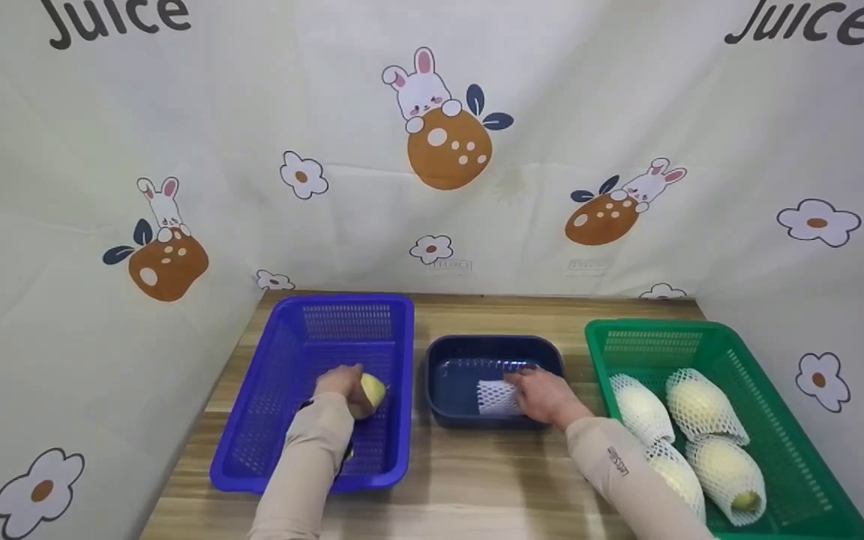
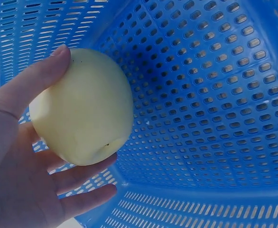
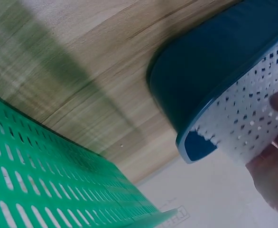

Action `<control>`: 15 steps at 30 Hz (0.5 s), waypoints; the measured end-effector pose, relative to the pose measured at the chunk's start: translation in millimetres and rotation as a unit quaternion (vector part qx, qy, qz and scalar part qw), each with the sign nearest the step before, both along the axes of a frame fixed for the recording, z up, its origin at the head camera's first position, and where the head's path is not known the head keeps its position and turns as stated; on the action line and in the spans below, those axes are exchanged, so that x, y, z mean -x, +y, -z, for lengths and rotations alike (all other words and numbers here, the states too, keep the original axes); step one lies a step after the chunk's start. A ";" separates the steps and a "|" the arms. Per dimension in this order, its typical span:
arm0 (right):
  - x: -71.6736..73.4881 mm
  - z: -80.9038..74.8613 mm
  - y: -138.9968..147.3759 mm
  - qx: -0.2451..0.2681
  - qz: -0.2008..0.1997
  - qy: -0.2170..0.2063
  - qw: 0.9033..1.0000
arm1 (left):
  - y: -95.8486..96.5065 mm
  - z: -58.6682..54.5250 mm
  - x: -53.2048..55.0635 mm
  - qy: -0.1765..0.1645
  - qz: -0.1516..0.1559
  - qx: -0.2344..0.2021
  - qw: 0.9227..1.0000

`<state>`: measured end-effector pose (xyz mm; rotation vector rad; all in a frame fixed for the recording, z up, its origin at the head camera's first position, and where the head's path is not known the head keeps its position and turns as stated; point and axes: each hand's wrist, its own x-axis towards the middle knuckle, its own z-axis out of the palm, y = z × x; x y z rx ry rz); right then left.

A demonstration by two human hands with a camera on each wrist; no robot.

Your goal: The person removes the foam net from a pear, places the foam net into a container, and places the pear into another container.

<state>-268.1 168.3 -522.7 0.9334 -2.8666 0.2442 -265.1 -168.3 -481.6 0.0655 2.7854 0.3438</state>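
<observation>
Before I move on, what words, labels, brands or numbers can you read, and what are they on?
"Juice": upper left of the printed wall covering, cut by the picture's top edge.
"Juice": upper right of the same covering.
Right sleeve: small dark print, too small to read surely.
Two faint boxed marks low on the covering: too faint to read.
No numbers readable.

left sleeve (image 1: pixel 301 469): beige, black piece (image 1: pixel 307 404) near cuff (image 1: pixel 333 411) | right sleeve (image 1: pixel 631 480): beige, dark lettering (image 1: pixel 617 461) | left grip (image 1: pixel 339 382), right grip (image 1: pixel 548 395): bare
</observation>
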 end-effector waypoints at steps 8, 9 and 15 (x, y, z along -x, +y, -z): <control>-2.8 -3.5 2.8 0.009 0.028 -0.091 0.995 | 5.7 -2.1 4.1 -0.024 0.013 0.033 0.999; -2.7 -3.3 3.0 0.010 0.028 -0.087 0.996 | 6.3 -1.9 4.7 -0.030 0.013 0.036 0.999; -0.4 -1.8 3.1 0.011 0.014 -0.005 1.000 | 9.6 1.4 6.3 -0.044 0.013 0.045 0.998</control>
